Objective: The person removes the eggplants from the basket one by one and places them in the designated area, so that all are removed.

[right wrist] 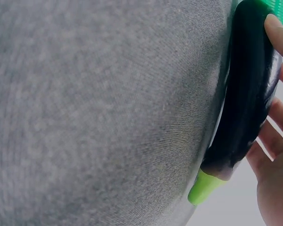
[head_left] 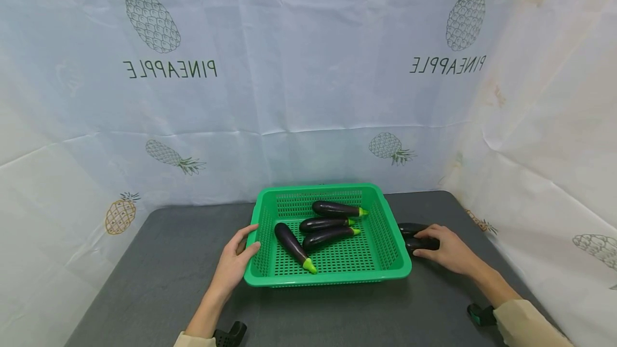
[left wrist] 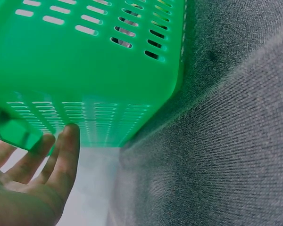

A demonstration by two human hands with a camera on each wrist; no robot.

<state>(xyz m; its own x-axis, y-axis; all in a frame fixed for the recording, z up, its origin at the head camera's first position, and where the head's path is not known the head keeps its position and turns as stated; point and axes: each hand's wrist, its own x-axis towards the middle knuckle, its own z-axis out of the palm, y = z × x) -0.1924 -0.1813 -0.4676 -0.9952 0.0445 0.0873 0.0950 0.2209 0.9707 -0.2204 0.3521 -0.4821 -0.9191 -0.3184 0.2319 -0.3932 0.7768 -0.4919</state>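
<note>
At the bottom edge, pale sleeves [head_left: 527, 323] on two bare forearms, with small black devices [head_left: 231, 335] at the wrists. Beneath them, a dark grey table [head_left: 337, 315], finely textured in both wrist views.

At centre left, a left hand [head_left: 230, 264] grasping the side rim of a green basket [head_left: 332, 278], thumb at the top of the rim and fingers outside it. In the left wrist view, fingertips close against the slotted outer wall.

At centre right, just beyond the basket's right wall, a right hand [head_left: 453, 250] grasping a glossy, near-black eggplant [head_left: 424, 243] between thumb and fingers. In the right wrist view, the same eggplant close beside the table, green cap at the lower end; hard to tell whether touching the surface. Just behind it, partly hidden by the basket rim and the hand, another dark eggplant-like shape.

Inside the basket, four eggplants [head_left: 289, 242] lying on the slotted floor: one at the left, cap towards the near side; three further right, one behind another, caps towards the right.

At the back, a pale, creased cloth [head_left: 313, 100] printed with pineapples [head_left: 153, 23] and mirror-reversed lettering [head_left: 170, 69], "PINEAPPLE".
</note>
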